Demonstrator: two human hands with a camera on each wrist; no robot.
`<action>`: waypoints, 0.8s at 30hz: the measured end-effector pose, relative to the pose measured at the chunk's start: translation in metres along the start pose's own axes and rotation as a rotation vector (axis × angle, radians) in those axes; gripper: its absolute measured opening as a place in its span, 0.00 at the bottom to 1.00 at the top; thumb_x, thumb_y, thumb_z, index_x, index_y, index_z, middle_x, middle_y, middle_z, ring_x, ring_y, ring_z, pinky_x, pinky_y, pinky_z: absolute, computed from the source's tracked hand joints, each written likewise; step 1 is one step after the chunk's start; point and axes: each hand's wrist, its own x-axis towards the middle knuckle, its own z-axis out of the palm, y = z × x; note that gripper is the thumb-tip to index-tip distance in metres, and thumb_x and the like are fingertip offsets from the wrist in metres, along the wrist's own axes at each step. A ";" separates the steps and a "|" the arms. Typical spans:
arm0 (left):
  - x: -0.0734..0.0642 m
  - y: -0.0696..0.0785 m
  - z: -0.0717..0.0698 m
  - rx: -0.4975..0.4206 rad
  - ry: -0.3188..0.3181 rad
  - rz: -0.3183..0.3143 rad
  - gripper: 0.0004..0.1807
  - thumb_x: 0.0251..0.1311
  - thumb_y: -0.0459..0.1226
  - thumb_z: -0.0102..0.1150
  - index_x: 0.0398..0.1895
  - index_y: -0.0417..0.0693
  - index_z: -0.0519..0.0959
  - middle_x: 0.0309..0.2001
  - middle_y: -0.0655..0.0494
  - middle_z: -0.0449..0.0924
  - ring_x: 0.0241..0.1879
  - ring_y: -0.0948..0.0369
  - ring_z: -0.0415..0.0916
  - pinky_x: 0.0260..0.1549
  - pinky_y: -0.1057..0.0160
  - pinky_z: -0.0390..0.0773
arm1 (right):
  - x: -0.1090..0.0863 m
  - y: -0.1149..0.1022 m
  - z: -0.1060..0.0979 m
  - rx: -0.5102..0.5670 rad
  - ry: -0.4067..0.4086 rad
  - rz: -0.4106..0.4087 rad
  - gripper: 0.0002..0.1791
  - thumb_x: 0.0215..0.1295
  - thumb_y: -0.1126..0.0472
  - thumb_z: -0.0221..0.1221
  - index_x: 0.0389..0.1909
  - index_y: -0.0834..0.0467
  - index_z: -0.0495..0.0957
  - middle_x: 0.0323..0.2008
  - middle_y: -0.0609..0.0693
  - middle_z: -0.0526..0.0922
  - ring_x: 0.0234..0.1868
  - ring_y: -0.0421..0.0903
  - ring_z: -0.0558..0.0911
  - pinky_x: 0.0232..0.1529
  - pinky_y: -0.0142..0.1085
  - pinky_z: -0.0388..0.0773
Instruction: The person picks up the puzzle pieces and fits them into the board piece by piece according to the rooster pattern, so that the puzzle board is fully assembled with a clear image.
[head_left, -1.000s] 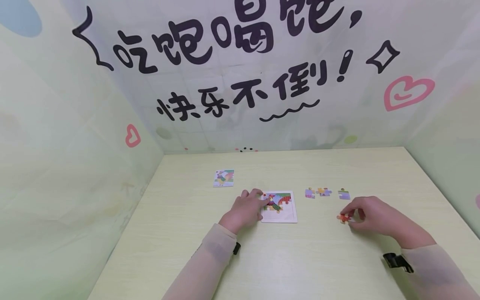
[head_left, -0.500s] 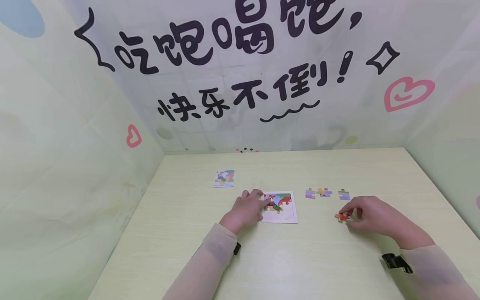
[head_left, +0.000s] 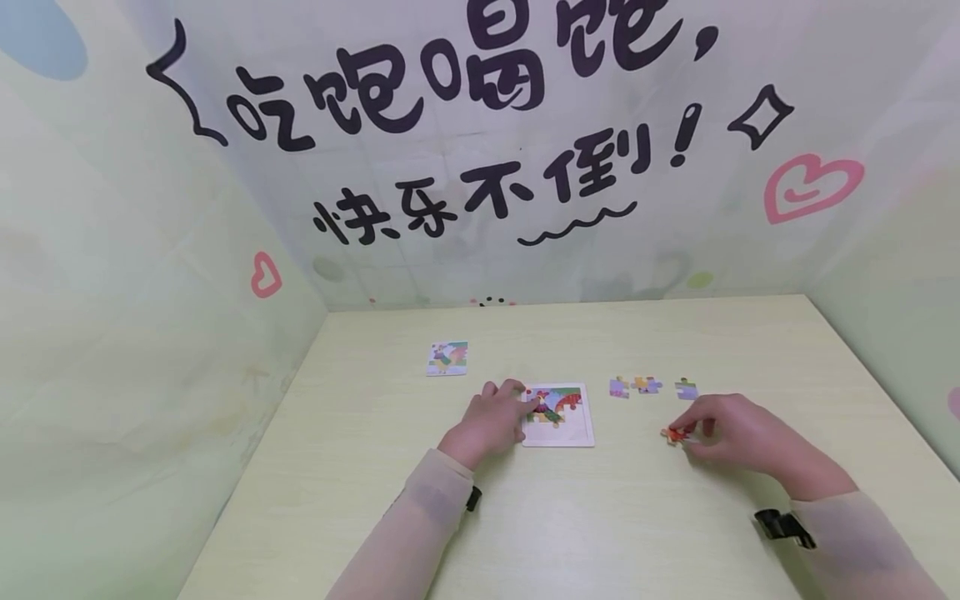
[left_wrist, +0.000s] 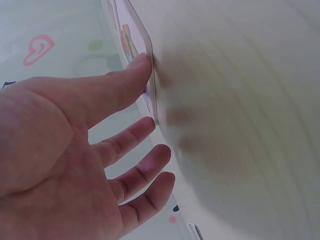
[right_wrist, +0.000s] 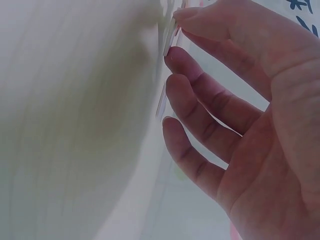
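Note:
My left hand (head_left: 486, 423) rests at the left edge of a white puzzle tray (head_left: 576, 432), index finger on the partly assembled rooster picture. In the left wrist view the thumb presses the rim of the tray (left_wrist: 146, 45) while the other visible fingers stay spread and loosely bent. To the right, my right hand (head_left: 738, 429) pinches a red and orange puzzle piece (head_left: 672, 436) between thumb and fingers, low over the table. The right wrist view shows the piece (right_wrist: 171, 36) edge-on. Loose puzzle pieces (head_left: 647, 384) lie beyond, between tray and right hand.
A small picture card (head_left: 447, 358) with a rooster lies at the back left of the pale wooden table (head_left: 600, 517). Another loose piece (head_left: 686, 389) lies just beyond the right hand. Printed cloth walls (head_left: 420, 275) enclose the table's back and sides.
My right hand has shifted slightly left along the table, carrying the red puzzle piece with it. The left hand and the tray stay in place.

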 end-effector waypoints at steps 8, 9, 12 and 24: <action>0.000 -0.002 0.002 -0.005 0.002 0.003 0.36 0.66 0.42 0.68 0.77 0.64 0.68 0.77 0.56 0.62 0.57 0.51 0.62 0.54 0.53 0.70 | 0.005 -0.003 0.003 0.017 0.006 -0.039 0.15 0.54 0.65 0.73 0.42 0.47 0.90 0.37 0.34 0.85 0.33 0.33 0.75 0.36 0.31 0.77; 0.000 -0.002 0.002 -0.006 0.001 0.002 0.36 0.66 0.42 0.68 0.77 0.64 0.68 0.77 0.56 0.62 0.58 0.51 0.62 0.54 0.53 0.71 | 0.005 -0.003 0.003 0.021 0.007 -0.045 0.15 0.54 0.65 0.73 0.42 0.48 0.90 0.37 0.34 0.86 0.33 0.33 0.75 0.36 0.31 0.77; 0.000 -0.002 0.001 -0.010 0.001 -0.001 0.36 0.66 0.42 0.68 0.77 0.64 0.68 0.77 0.56 0.62 0.57 0.51 0.62 0.55 0.53 0.71 | 0.007 -0.005 0.004 0.032 0.006 -0.063 0.15 0.54 0.65 0.73 0.43 0.48 0.90 0.37 0.35 0.86 0.33 0.33 0.75 0.36 0.31 0.77; -0.001 0.000 0.001 0.000 0.007 -0.002 0.35 0.66 0.43 0.68 0.76 0.66 0.70 0.77 0.58 0.62 0.59 0.52 0.63 0.52 0.56 0.70 | 0.013 -0.009 0.010 0.039 0.039 -0.124 0.15 0.54 0.67 0.73 0.42 0.48 0.90 0.36 0.35 0.87 0.32 0.33 0.75 0.34 0.30 0.76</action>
